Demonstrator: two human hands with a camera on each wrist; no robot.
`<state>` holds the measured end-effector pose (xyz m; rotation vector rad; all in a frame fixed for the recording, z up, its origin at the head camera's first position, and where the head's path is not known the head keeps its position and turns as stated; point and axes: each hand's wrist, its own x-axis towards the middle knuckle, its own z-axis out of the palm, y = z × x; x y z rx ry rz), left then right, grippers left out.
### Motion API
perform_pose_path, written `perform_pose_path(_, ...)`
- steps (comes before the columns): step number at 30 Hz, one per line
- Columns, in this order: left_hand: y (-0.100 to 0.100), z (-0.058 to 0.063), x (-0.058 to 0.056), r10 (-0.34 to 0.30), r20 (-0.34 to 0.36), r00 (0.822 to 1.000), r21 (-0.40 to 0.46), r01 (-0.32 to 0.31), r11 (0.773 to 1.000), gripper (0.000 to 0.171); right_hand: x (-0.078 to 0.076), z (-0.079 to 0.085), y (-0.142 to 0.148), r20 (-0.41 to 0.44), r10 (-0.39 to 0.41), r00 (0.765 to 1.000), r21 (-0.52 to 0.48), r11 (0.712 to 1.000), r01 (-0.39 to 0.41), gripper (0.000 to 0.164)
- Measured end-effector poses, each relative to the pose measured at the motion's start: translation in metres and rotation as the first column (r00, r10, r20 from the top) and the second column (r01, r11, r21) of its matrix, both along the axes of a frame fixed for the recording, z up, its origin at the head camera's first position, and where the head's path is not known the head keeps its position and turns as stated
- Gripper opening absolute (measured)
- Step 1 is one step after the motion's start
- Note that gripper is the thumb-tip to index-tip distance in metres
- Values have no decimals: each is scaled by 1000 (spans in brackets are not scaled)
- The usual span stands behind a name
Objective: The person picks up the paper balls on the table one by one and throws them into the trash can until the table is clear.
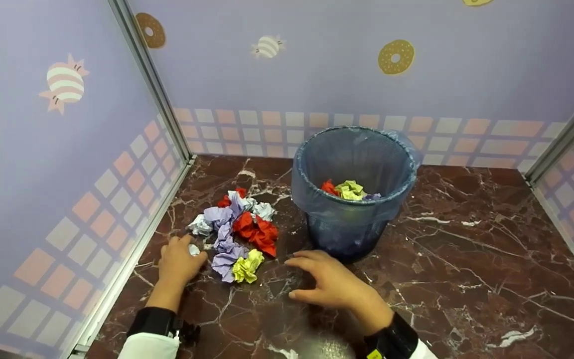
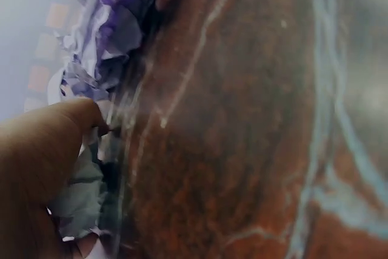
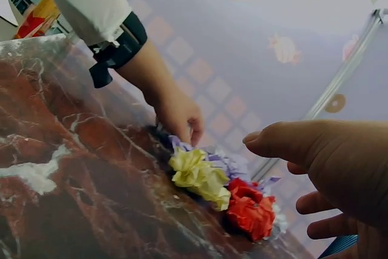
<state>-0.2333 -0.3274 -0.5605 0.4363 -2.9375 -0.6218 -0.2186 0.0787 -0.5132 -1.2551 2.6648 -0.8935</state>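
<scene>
My left hand is at the left of a heap of crumpled paper, thumb and fingers curled round a white paper ball. In the left wrist view that paper ball shows pale between thumb and fingers. Beside it lie purple crumpled papers, a yellow paper ball, a red crumpled paper and white paper balls. My right hand hovers in front of the bin with spread fingers, holding nothing. The right wrist view shows its thumb and fingers apart from the heap.
A dark mesh wastebasket lined with a translucent bag stands right of the heap, with red, yellow and purple paper inside. A marbled brown tabletop carries everything. Patterned panels close off the back and sides.
</scene>
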Motion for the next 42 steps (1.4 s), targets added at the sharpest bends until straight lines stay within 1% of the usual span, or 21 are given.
perform_pose_path(6, -4, -8, -6, -17, -60, 998, -6, 17, 1000, 34, 2, -4, 0, 9, 12, 1000, 25, 1000, -12, 68)
perform_pose_path(10, -7, -10, -8, -42, -93, 995, 9, 43, 999, 26, 4, -3, 2, -4, 7, 1000, 23, 1000, -7, 68)
perform_pose_path(14, -11, -10, -5, -48, -106, 993, 28, 52, 998, 25, 6, -3, 5, -2, 19, 1000, 19, 1000, -19, 68)
perform_pose_path(19, -15, -10, -2, -15, -132, 991, 79, 25, 997, 26, 9, 3, 9, 0, 23, 1000, -8, 1000, -23, 66)
perform_pose_path(22, -15, -10, -3, -3, -147, 989, 104, 19, 994, 26, 11, 7, 12, -34, 24, 999, -39, 999, -25, 63)
perform_pose_path(25, -15, -10, -6, -3, -161, 987, 105, 20, 994, 25, 12, 13, 15, -60, 17, 998, -58, 998, -21, 62)
perform_pose_path(27, -14, -10, -7, -1, -172, 985, 103, 19, 995, 24, 12, 16, 17, -64, 14, 998, -65, 998, -18, 62)
perform_pose_path(30, -14, -9, -8, 1, -169, 986, 108, 18, 994, 24, 12, 20, 21, -67, 14, 998, -74, 997, -19, 61)
perform_pose_path(33, -15, -6, -8, -3, -163, 987, 129, 24, 991, 23, 14, 26, 26, -74, 17, 997, -95, 995, -24, 60)
perform_pose_path(38, -19, 1, -7, 10, -163, 987, 183, 20, 983, 18, 16, 37, 39, -121, 4, 993, -120, 993, -19, 61)
perform_pose_path(40, -20, 8, -9, 20, -162, 987, 195, 12, 981, 16, 17, 41, 47, -141, -13, 990, -128, 992, -5, 61)
perform_pose_path(42, -21, 18, -12, 23, -166, 986, 211, 12, 977, 16, 18, 46, 58, -159, -35, 987, -145, 989, 12, 60)
